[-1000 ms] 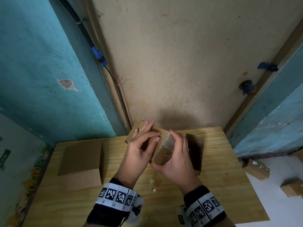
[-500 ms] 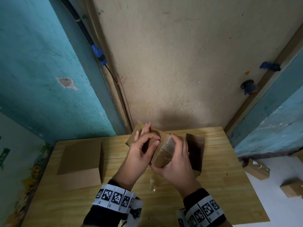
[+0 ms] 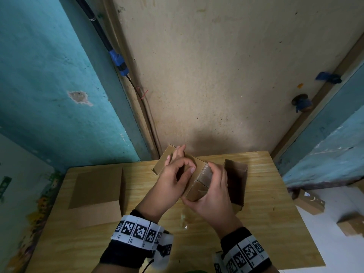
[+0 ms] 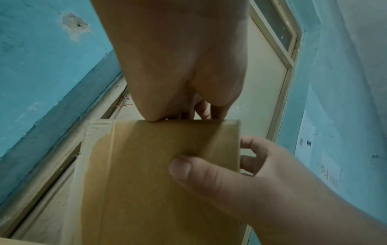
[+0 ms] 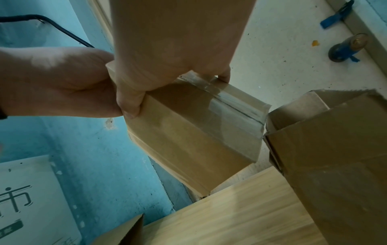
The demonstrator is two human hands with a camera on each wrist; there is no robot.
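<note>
Left hand (image 3: 169, 186), right hand (image 3: 214, 196) around carton (image 3: 198, 192)

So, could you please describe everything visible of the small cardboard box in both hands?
The small brown cardboard box is oblong, its near end sealed with clear tape. It is held tilted above the pale wooden table, beside an open cardboard box. The left hand grips its upper side, the right hand its taped end.

Box (image 3: 94, 186), seemingly closed, left on table (image 3: 275, 223); open carton (image 3: 239, 174) right
</note>
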